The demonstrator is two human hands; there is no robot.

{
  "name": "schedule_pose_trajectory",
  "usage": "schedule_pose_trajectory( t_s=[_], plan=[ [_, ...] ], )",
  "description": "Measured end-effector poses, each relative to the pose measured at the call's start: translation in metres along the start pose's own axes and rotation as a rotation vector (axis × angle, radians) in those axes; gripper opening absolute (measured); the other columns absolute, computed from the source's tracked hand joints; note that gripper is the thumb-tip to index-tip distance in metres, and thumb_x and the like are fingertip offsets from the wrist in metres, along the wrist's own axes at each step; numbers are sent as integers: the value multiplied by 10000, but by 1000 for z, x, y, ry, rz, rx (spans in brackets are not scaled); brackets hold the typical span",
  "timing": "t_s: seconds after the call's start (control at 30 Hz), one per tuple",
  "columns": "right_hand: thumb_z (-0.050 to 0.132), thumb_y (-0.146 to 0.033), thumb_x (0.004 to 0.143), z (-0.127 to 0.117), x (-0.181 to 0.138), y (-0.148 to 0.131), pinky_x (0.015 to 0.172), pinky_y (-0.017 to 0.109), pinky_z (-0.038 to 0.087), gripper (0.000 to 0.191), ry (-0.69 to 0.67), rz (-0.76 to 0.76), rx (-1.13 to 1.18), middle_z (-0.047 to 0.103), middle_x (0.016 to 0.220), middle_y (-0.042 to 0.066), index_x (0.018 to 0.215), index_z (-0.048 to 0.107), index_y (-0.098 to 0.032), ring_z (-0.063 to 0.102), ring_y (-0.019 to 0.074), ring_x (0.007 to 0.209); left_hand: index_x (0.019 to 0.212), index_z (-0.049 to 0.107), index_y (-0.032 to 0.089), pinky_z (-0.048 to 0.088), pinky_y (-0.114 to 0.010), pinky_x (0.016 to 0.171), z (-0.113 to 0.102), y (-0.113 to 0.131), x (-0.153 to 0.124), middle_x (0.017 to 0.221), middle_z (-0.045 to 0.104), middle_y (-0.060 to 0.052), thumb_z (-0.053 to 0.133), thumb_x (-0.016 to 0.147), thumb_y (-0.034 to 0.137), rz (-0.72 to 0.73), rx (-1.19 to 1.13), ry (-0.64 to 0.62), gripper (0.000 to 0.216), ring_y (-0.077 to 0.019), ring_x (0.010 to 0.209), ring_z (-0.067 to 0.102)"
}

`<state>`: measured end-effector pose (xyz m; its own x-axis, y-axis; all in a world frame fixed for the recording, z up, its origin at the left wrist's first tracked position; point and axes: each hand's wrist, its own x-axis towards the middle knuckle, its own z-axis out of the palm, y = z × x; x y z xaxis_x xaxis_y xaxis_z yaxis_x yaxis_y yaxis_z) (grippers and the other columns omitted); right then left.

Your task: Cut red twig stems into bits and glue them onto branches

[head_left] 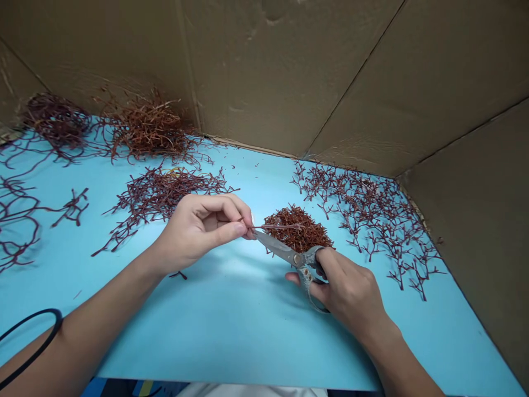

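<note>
Left hand [202, 234]: thumb and fingertips pinched on a thin reddish-brown forked twig-like piece [281, 226], which points right, above the table. Right hand [351, 292]: fingers wrapped round the handles of grey-handled metal scissors [294, 257], blades aimed left, tips right by the left fingertips; can't tell if the blades touch the twig-like piece.

Just behind the scissors, a compact rust-brown pile of short clippings [303, 234] on a light-blue flat tabletop [231, 342]. Right side: a loose spread of dark-red branching sprigs [367, 201]. Behind left hand: a dark reddish-brown heap of branched stems [159, 193]. Back left: a bushy orange-brown tangle [149, 127], and beside it a purplish-brown stringy tangle [55, 121]. Far left: long curly reddish strands [19, 212], near a small separate sprig [72, 208]. Brown cardboard walls [264, 66] behind and at right. Black cord loop [57, 318] at left forearm.
</note>
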<state>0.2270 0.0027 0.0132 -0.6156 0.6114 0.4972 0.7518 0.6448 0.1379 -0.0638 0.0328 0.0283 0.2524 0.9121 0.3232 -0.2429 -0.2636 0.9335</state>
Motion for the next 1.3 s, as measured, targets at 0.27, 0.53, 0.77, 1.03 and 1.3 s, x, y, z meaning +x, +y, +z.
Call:
schedule_pose_trajectory(
  t_s=[0.27,0.53,0.77,1.03,1.3],
  plan=[
    [436,-626,1083,1,0,-3,502,275,317,543,1,9,19,510,589,-36,743,527,-212,431,114,484,710,715,140,661,-245,698,1,3,0,846,767,-71,823,880,182,-18,19,23,206,-148,712,751],
    [402,-684,1068,2,-1,-6,498,281,325,568,-21,33,18,531,596,-23,794,551,-210,462,132,495,707,710,144,670,-251,694,4,2,-3,856,786,-83,843,870,221,-19,28,57,224,-151,700,752],
    [396,-643,1086,2,0,-5,507,274,309,551,-34,22,68,493,593,-36,754,520,-221,408,124,490,712,724,143,669,-248,702,5,0,-3,856,778,-85,834,873,200,-19,25,55,203,-157,729,749],
    [392,-675,1071,5,-2,-8,508,256,317,575,-56,48,159,468,573,-40,728,501,-227,400,125,506,697,692,154,664,-238,711,8,-4,-4,881,778,-74,839,866,208,-31,-37,71,230,-148,753,746],
    [474,-658,1052,4,-3,-7,496,232,320,507,-147,104,354,466,587,-57,765,468,-239,389,115,495,698,664,158,671,-283,733,13,-6,-5,900,777,-80,839,876,278,-37,-16,118,278,-165,775,751]
  ],
)
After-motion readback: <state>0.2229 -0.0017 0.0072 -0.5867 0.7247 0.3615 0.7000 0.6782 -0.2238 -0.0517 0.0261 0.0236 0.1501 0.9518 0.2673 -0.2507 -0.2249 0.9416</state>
